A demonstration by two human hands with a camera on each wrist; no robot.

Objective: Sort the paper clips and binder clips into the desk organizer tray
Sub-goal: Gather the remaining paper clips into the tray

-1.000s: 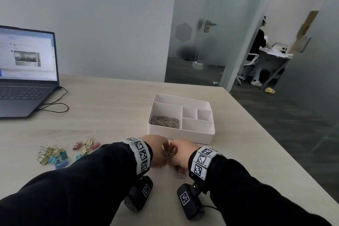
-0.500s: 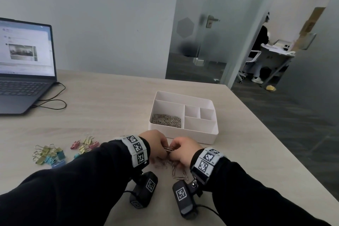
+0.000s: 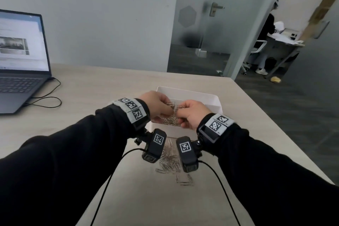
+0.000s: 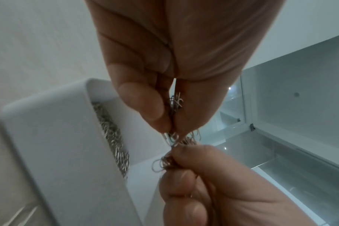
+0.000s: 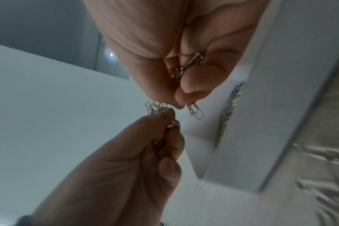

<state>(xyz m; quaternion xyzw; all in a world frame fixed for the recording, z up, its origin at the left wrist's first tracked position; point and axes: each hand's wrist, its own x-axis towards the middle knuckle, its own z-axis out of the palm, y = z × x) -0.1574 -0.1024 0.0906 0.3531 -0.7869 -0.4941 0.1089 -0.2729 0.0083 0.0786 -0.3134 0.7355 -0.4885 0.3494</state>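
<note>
A white organizer tray point(image 3: 211, 99) sits mid-table, a heap of silver paper clips point(image 3: 170, 121) in its large left compartment. My left hand point(image 3: 165, 108) and right hand point(image 3: 185, 113) are held close together above that compartment, each pinching a tangled bunch of paper clips. In the left wrist view my left hand point(image 4: 170, 122) grips its clips point(image 4: 175, 102) over the tray wall point(image 4: 58, 137). In the right wrist view my right hand point(image 5: 182, 91) holds clips point(image 5: 194, 111) beside the tray point(image 5: 261, 122). Loose paper clips point(image 3: 170, 161) lie on the table below my wrists. No binder clips show; my left arm covers that stretch of table.
An open laptop point(image 3: 18, 60) stands at the far left, its black cable point(image 3: 47, 97) looping on the table. The table's right edge point(image 3: 275, 134) runs close beside the tray. A glass door and a seated person are in the background.
Both hands rose from the loose pile on the table and moved forward over the tray's left compartment, carrying paper clips. The head view tilted and shifted.
</note>
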